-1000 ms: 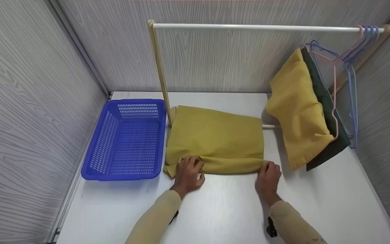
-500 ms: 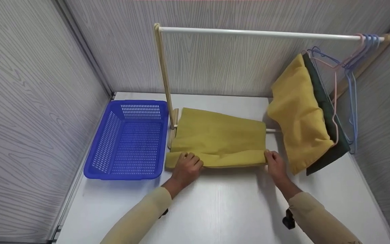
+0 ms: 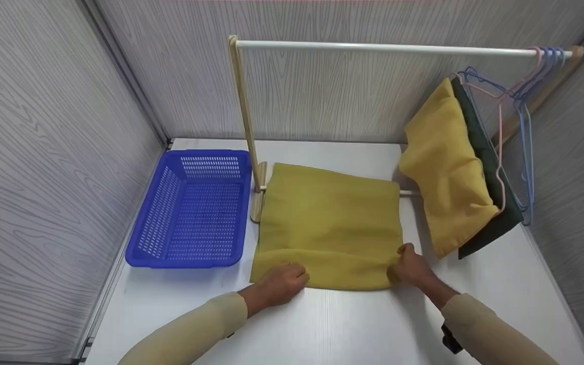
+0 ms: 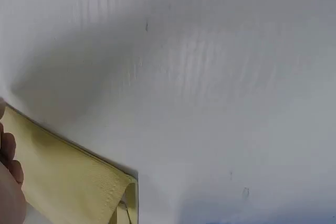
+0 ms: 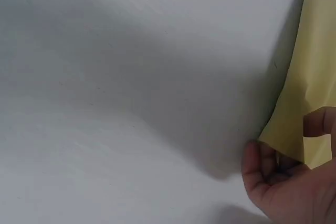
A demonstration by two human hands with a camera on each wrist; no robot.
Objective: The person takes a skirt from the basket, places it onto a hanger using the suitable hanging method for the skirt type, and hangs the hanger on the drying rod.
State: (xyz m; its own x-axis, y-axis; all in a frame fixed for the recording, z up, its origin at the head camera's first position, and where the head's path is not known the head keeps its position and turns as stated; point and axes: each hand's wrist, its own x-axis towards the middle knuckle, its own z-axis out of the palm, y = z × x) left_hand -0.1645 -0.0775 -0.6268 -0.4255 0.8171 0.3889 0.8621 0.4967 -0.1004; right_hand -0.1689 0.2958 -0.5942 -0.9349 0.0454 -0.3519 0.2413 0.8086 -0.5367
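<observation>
A mustard-yellow folded cloth (image 3: 330,218) lies on the white table, with a raised crease running across its near part. My left hand (image 3: 281,285) grips its near edge, left of the middle; in the left wrist view only some curled fingers (image 4: 9,148) show at the frame's side, beside the cloth (image 4: 68,177). My right hand (image 3: 413,268) holds the near right corner. In the right wrist view, that hand (image 5: 289,195) has fingers curled round the corner of the cloth (image 5: 317,40), the thumb apart from the other fingers.
A blue plastic basket (image 3: 135,223) stands at the left. Behind the cloth, a rack with a white rail (image 3: 373,47) bears pink and blue hangers (image 3: 529,152) at its right end. A yellow cloth (image 3: 441,162) and a dark green cloth (image 3: 482,152) hang there.
The near edge of the cloth was folded up and lifted between both hands; now it lies lower, nearer the person, and flatter. Both hands have come toward the person with it.
</observation>
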